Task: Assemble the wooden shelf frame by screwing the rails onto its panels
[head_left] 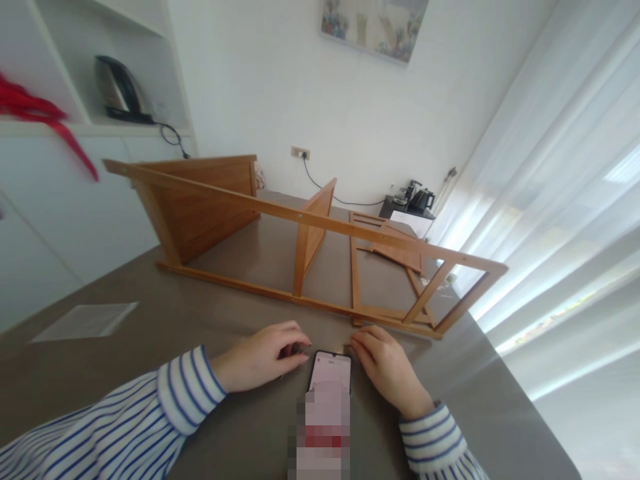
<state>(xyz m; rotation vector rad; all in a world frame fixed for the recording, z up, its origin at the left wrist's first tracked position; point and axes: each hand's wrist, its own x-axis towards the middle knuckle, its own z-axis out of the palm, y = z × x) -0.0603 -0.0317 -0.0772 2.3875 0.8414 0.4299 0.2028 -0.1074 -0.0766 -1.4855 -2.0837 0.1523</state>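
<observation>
A phone with a lit screen lies on the grey-brown table between my hands; blurring covers its lower part. To its left, my left hand rests on the table, fingers curled toward the thumb around something small and dark that I cannot make out. On the phone's right, my right hand has its thumb and fingertips pressed together; whatever they pinch is too small to name. Just beyond both hands a wooden shelf frame lies on its side, with slatted panels between its long rails. Neither hand touches the frame.
A clear plastic bag lies at the table's left. Another wooden ladder-like piece lies behind the frame's right half. A kettle and red ribbon sit on the left shelf. White curtains hang along the right.
</observation>
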